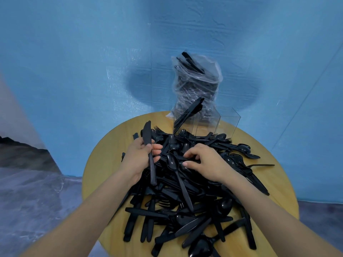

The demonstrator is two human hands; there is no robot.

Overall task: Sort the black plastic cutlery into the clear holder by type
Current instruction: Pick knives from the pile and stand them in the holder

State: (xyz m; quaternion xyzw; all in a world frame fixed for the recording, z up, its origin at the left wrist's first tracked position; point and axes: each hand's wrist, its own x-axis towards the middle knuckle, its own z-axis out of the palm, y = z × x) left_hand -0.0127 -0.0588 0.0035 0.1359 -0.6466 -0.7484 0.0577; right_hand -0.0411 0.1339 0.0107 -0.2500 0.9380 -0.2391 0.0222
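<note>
Head view of a round wooden table (104,175) bearing a large heap of black plastic cutlery (185,191): knives, forks and spoons lying crossed over one another. The left hand (141,158) is gripping a black knife (148,151) by its middle, blade pointing away from the person, fingers curled round it. The right hand (202,162) is reaching into the heap just beside the left, its fingers bent and pinching a thin black piece (187,157) whose type cannot be told. A spoon (176,175) is lying on top of the heap between the two hands.

The clear holder (206,120) is standing at the far edge of the table, beyond the heap; its left compartment is already holding several black pieces leaning at a slant, while the middle and right compartments appear empty. A clear plastic bag (196,80) of more cutlery is standing directly behind it.

Likely hazards: the pinched piece is lying under crossed handles, so pulling it may be dragging neighbours off the table edge; forks and spoons, alike in handle, may be misfiled; and a careless reach may be tipping the light holder.
</note>
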